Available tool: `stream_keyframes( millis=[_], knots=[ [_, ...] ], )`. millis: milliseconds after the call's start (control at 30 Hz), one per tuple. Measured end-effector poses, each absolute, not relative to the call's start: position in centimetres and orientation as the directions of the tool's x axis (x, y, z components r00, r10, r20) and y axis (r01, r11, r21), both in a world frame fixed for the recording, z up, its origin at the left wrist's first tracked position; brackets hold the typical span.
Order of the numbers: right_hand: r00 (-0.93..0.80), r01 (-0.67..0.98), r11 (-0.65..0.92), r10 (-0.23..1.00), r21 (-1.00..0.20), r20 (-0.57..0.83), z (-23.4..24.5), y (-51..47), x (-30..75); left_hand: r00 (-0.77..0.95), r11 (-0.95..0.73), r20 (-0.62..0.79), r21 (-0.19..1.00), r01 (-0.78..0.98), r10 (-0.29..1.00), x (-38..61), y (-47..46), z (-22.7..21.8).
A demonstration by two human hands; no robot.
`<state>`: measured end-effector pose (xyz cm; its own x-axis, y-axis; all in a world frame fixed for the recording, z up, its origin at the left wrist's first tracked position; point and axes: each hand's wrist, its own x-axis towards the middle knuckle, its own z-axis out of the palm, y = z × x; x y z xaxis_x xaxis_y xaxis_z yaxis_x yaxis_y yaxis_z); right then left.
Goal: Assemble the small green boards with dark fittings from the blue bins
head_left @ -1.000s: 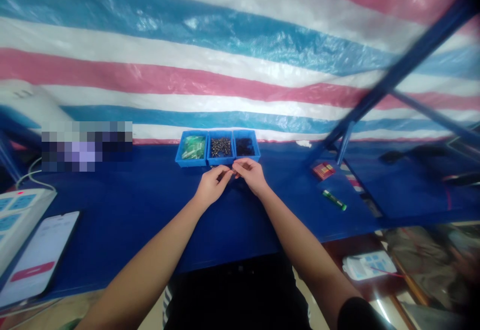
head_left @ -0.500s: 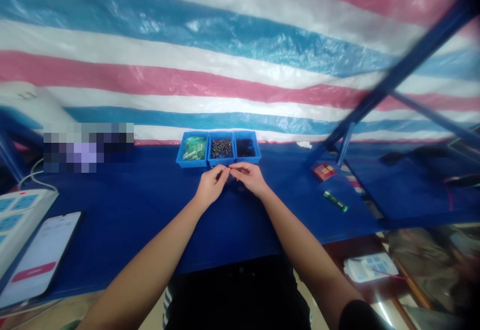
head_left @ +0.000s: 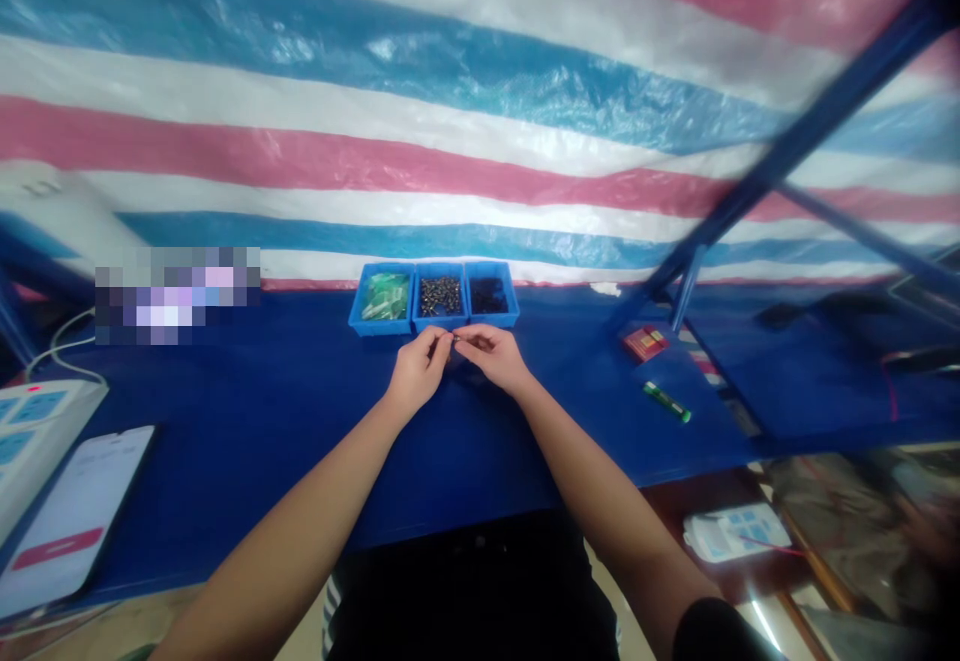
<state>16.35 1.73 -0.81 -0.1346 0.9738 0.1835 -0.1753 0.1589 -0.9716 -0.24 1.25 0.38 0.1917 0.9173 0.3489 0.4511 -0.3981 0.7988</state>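
My left hand (head_left: 417, 369) and my right hand (head_left: 496, 355) meet fingertip to fingertip over the blue table, just in front of three small bins. Both are closed in a pinch around a tiny dark piece (head_left: 454, 339), too small to name and mostly covered by the fingers. The left bin (head_left: 361, 319) holds green and clear plastic packets (head_left: 386, 296). Small metallic parts (head_left: 441, 295) fill the middle bin (head_left: 427, 323). In the right bin (head_left: 512, 309) lie small black parts (head_left: 487, 295).
A phone (head_left: 79, 511) and a white power strip (head_left: 45, 431) lie at the left. To the right are a red box (head_left: 645, 343) and a green tube (head_left: 667, 402). Blue frame bars (head_left: 750, 191) slant across the right side. Another power strip (head_left: 739, 533) sits lower right.
My fingertips have parted slightly, and a small dark piece now shows between them. The whole view has shifted a little.
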Motion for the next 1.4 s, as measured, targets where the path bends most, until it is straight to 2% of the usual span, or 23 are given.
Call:
stream_keyframes(
  millis=[300,667,833,1033,1400],
  knots=[
    [-0.085,-0.139,0.148,0.983,-0.979,0.161,-0.52,1.83,16.60,0.160,-0.385,0.350,0.838,0.387,0.923,0.00,1.26,-0.02],
    [-0.139,-0.153,0.204,0.964,-0.967,0.226,-1.16,1.71,16.11,0.194,-0.400,0.350,0.783,0.476,0.916,-0.26,1.45,-0.01],
    [-0.105,-0.119,0.180,0.976,-0.976,0.193,-1.05,1.76,16.24,0.187,-0.380,0.331,0.805,0.455,0.925,-0.16,1.32,0.17],
    [-0.072,-0.101,0.160,0.983,-0.982,0.167,-0.83,1.88,16.43,0.161,-0.404,0.372,0.814,0.416,0.914,-0.02,1.37,0.02],
    [-0.089,-0.084,0.201,0.974,-0.976,0.208,-0.84,1.58,16.22,0.196,-0.381,0.328,0.828,0.411,0.924,-0.09,1.55,-0.25]
  ],
)
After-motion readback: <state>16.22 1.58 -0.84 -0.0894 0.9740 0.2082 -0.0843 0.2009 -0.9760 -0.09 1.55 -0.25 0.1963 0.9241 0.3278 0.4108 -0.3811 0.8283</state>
